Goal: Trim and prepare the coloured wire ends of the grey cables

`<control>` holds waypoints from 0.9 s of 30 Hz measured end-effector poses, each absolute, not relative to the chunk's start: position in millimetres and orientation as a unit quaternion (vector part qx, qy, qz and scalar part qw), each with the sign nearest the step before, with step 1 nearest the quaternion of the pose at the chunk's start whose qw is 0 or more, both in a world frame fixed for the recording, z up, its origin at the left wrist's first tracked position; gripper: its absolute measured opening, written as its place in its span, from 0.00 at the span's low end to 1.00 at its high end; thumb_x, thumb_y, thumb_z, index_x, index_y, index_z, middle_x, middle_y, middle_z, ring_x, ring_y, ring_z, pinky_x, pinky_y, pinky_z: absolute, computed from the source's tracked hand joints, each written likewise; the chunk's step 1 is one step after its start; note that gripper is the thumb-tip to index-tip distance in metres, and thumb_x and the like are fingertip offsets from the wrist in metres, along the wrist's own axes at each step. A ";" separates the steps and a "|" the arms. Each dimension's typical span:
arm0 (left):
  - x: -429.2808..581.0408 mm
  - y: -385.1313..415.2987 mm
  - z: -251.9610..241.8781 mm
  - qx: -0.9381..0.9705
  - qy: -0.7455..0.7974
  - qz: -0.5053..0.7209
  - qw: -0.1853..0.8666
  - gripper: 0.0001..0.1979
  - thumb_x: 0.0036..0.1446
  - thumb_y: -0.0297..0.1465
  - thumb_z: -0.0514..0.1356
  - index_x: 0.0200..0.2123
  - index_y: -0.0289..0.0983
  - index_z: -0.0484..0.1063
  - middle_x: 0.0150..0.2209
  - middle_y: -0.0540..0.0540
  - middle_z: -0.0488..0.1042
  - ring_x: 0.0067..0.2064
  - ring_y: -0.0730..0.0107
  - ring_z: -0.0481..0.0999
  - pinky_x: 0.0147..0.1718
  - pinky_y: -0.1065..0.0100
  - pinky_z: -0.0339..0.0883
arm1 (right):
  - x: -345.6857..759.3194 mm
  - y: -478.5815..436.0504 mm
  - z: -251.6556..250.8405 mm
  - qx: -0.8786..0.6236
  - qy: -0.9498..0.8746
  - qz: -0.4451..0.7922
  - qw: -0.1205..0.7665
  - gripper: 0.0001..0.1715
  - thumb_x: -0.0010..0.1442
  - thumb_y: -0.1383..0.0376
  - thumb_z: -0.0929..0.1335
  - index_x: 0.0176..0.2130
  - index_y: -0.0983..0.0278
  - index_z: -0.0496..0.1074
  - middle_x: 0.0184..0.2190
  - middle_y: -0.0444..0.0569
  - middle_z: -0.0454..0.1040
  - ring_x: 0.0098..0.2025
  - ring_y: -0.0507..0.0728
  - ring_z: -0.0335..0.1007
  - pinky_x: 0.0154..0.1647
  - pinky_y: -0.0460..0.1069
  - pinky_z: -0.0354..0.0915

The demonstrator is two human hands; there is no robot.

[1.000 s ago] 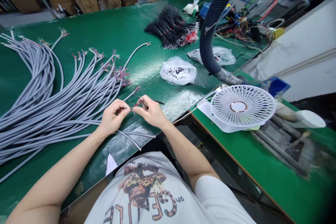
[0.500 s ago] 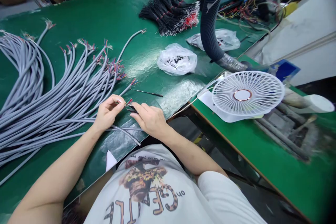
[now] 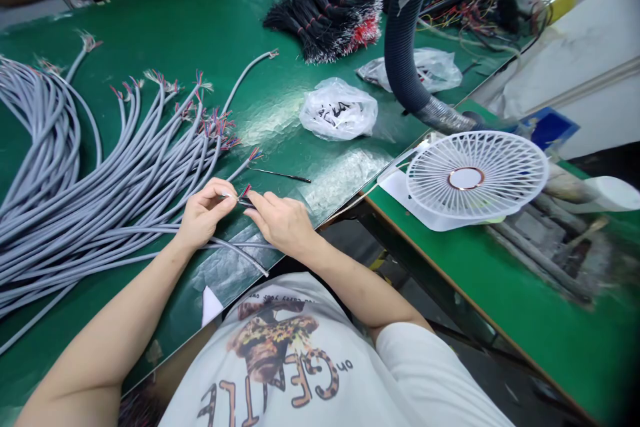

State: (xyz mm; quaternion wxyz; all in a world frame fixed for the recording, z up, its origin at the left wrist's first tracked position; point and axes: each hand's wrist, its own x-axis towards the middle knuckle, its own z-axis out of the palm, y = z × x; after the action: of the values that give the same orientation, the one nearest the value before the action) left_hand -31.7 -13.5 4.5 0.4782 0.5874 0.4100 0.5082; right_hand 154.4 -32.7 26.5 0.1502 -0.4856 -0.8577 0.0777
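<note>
My left hand (image 3: 205, 212) is closed, pinching the stripped end of a grey cable between thumb and fingers. Short coloured wires (image 3: 246, 191), red among them, stick out just beyond those fingertips. Closed around what looks like a small pair of dark snips (image 3: 245, 201), my right hand (image 3: 283, 221) holds the tool's tip against the cable end. The fingers hide most of the tool. Close to both hands, many grey cables (image 3: 125, 197) lie in a spread bundle on the left, their ends stripped to coloured wires.
A thin dark rod-like tool (image 3: 283, 175) lies beyond my hands on the green table (image 3: 200, 20). Farther back are a plastic bag (image 3: 340, 109) and bundled black wires (image 3: 320, 13). A ribbed hose (image 3: 403, 47) and a white fan (image 3: 477, 177) stand at the right.
The tool's jaws, apart earlier, now look closed at the cable end. My right hand has shifted slightly left and up, while my left hand stays almost in place.
</note>
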 end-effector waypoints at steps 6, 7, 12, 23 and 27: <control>-34.3 -11.9 0.8 0.578 0.395 0.516 0.494 0.06 0.51 0.33 0.66 0.28 0.37 0.74 0.32 0.47 0.69 0.35 0.70 0.69 0.37 0.68 0.64 | 154.1 -30.5 29.3 -0.479 -0.864 0.068 0.139 0.27 0.69 0.53 0.53 0.57 0.63 0.66 0.37 0.51 0.75 0.32 0.53 0.72 0.31 0.48 0.56; -34.5 -11.9 0.6 0.576 0.395 0.515 0.496 0.06 0.51 0.33 0.66 0.28 0.37 0.74 0.32 0.47 0.69 0.35 0.71 0.69 0.37 0.68 0.65 | 154.0 -30.5 30.1 -0.477 -0.865 0.070 0.136 0.27 0.69 0.53 0.53 0.56 0.62 0.66 0.37 0.51 0.75 0.32 0.53 0.72 0.31 0.48 0.56; -33.8 -13.6 3.6 0.550 0.398 0.510 0.528 0.07 0.50 0.34 0.66 0.27 0.37 0.74 0.33 0.46 0.68 0.32 0.72 0.69 0.30 0.70 0.68 | 152.6 -30.2 34.1 -0.475 -0.864 0.101 0.136 0.25 0.70 0.53 0.53 0.52 0.61 0.69 0.37 0.49 0.76 0.31 0.53 0.72 0.29 0.48 0.55; -30.0 -14.0 7.4 0.550 0.402 0.505 0.530 0.07 0.50 0.34 0.66 0.27 0.37 0.74 0.34 0.46 0.68 0.33 0.71 0.71 0.29 0.69 0.71 | 163.7 -22.8 33.2 -0.452 -0.820 0.223 0.270 0.20 0.65 0.54 0.63 0.48 0.63 0.72 0.42 0.49 0.78 0.43 0.53 0.74 0.39 0.45 0.62; -28.3 -15.8 7.7 0.603 0.424 0.496 0.459 0.07 0.48 0.34 0.68 0.26 0.36 0.76 0.33 0.47 0.70 0.36 0.71 0.71 0.39 0.68 0.69 | 153.6 -21.4 40.8 -0.436 -0.811 0.234 0.313 0.19 0.62 0.54 0.66 0.47 0.64 0.71 0.43 0.50 0.78 0.43 0.54 0.74 0.42 0.45 0.62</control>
State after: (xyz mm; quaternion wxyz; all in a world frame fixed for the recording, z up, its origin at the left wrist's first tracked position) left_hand -28.3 -15.8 7.7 0.4593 0.6027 0.4236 0.4963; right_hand 153.6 -21.4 40.8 0.3131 -0.4359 -0.8107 0.2340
